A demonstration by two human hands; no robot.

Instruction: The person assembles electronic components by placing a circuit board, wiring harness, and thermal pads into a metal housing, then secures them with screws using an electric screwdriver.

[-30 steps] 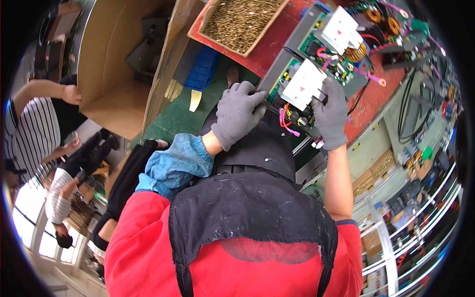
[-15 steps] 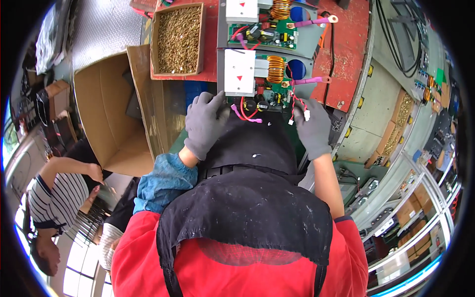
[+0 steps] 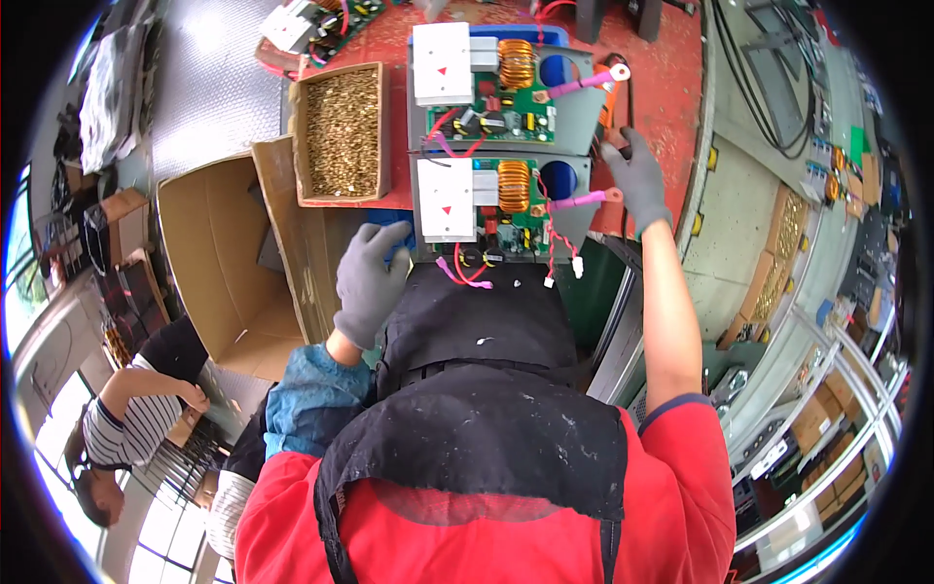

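Over the red worktop, your grey-gloved right hand, grip unclear, has moved off loose white plastic connectors; left hand empty.

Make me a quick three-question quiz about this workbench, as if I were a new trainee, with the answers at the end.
1. Multiple choice: what fills the shallow cardboard tray?
a) black cables
b) small brass-coloured metal parts
c) white plugs

2. True or false: the left hand is bare.

3. Which hand is nearer the ring-ended purple leads on the circuit boards?

Key:
1. b
2. False; it wears a grey glove.
3. The right hand.
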